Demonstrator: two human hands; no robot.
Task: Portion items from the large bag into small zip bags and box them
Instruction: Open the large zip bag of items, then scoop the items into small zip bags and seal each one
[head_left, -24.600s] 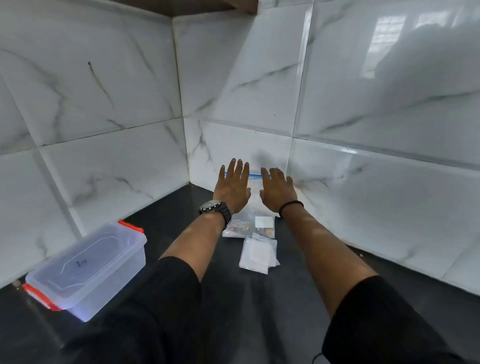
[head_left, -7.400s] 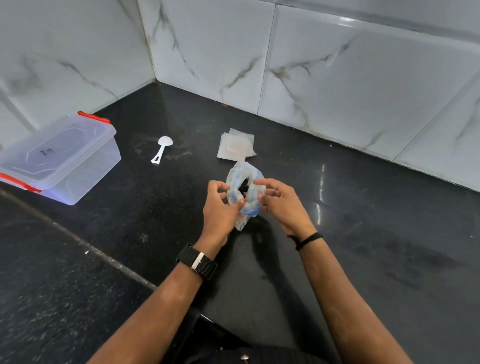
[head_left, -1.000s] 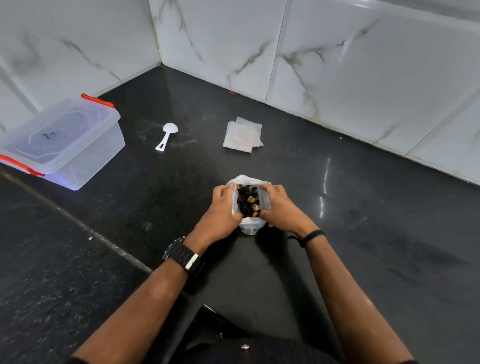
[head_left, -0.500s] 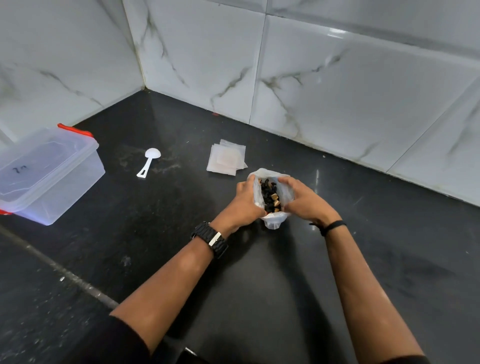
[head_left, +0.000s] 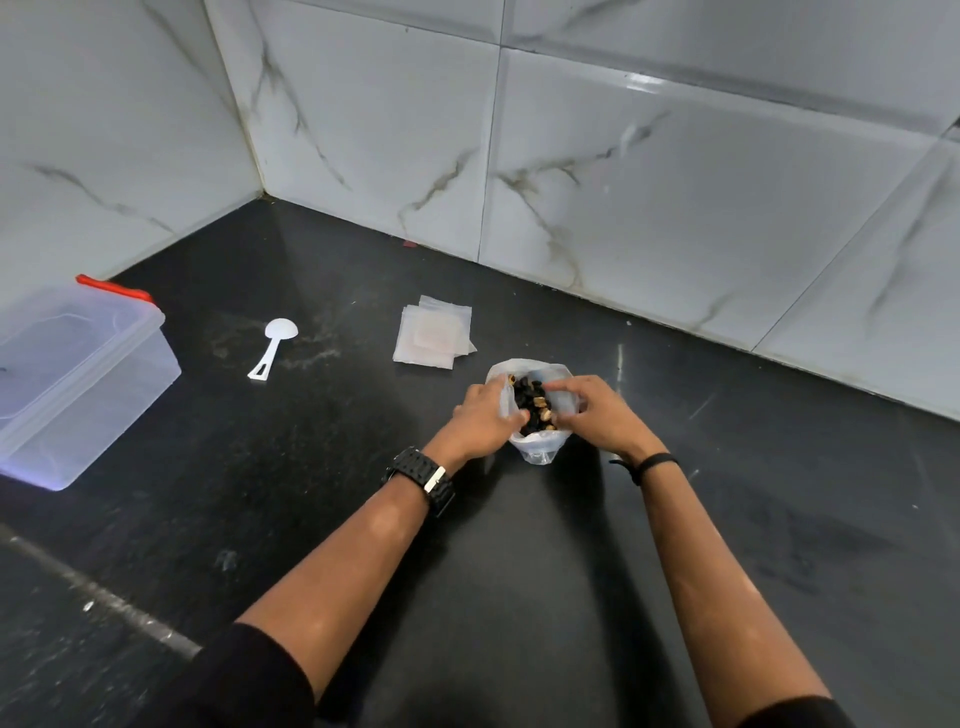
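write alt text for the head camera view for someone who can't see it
Both hands, left hand and right hand, hold open a large bag of dark and tan pieces standing on a black counter. Beyond it lie a stack of small zip bags and a white scoop; a lidded clear box sits far left.

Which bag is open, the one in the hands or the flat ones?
The large bag gripped by both hands is open, showing dark pieces; the small zip bags lie flat beyond it.

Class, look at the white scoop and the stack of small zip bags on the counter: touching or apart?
Apart. The head view shows bare black counter between the white scoop and the small zip bags.
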